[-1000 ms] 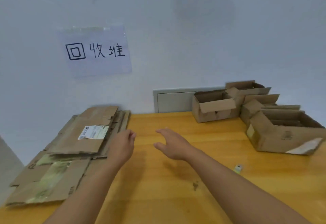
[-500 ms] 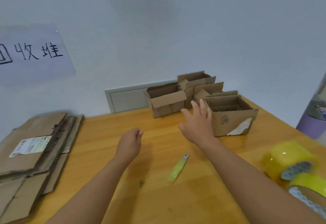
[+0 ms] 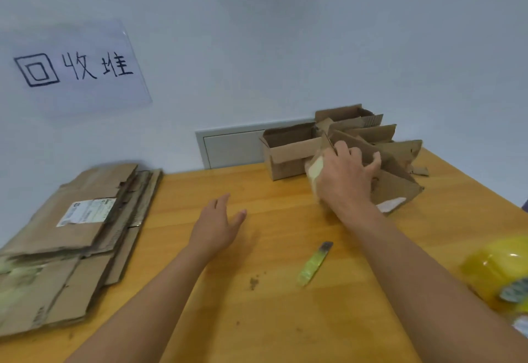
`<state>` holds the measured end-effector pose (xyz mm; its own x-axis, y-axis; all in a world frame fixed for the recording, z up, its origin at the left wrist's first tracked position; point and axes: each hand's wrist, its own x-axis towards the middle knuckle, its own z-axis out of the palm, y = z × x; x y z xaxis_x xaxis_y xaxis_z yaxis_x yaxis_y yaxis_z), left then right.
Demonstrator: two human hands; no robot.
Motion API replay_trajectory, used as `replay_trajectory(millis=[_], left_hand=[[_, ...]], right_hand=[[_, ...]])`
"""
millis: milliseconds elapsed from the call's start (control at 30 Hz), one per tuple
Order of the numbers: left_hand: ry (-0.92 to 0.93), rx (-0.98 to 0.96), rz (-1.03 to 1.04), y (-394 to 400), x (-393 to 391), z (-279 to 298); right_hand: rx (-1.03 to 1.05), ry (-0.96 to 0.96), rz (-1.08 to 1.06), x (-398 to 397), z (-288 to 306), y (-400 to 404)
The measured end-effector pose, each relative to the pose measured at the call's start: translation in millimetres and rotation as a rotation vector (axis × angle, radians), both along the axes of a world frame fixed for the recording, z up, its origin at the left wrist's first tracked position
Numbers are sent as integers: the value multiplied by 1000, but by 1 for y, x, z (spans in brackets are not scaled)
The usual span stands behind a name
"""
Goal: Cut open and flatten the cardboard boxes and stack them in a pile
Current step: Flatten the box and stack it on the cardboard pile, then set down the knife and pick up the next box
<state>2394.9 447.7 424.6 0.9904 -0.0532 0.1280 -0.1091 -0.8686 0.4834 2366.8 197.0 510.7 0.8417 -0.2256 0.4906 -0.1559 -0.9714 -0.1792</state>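
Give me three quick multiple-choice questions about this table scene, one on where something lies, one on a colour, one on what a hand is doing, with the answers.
1. Where does the pile of flattened cardboard lie on the table?
A. At its left side
B. At its right edge
C. In the middle, under the hands

2. What colour is the handle of the cutter lying on the table?
A. Red
B. Light green
C. Black

3. What is the right hand doing?
A. Resting flat on the table
B. Holding the cutter
C. Gripping a cardboard box

Answers:
1. A, the flat sheets are stacked at the left, below the paper sign.
2. B, the handle is pale green with a dark tip.
3. C, its fingers curl over the tilted box's edge, while the left hand hovers open.
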Motion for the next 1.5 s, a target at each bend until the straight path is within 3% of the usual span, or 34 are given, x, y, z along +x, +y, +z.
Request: replay_trajectory(millis=[167,367,667,767,833,933,1033,1200,1333,1500], left_hand=[[-143,54,54,37,-15,6],[-247,-46,42,80,-47,26],[-303,-9,-114,90,-78,33],[-317,53,-103,80,-75,29],[-349,141,-97,73,-72,27],[-397,258,-157,59,-67,25],[-425,319,-225,42,-64,26],[-406,393,-140,21,-63,30],[-333,179,-39,19,-63,36],[-234,-585,182,31,-65,58]], right_hand=[[12,-51,342,-27,21,65],[91,27,756,-36,-13,123],[193,-19,934,-38,-56,144],[283,-130,850,-41,-59,129],[326,-126,670,-41,-62,109],[262,198,295,-43,-70,76],[72,567,94,-55,-78,58],[25,637,57,-62,-92,50],[-5,621,64,-64,-93,50],[-26,609,63,-70,-93,45]])
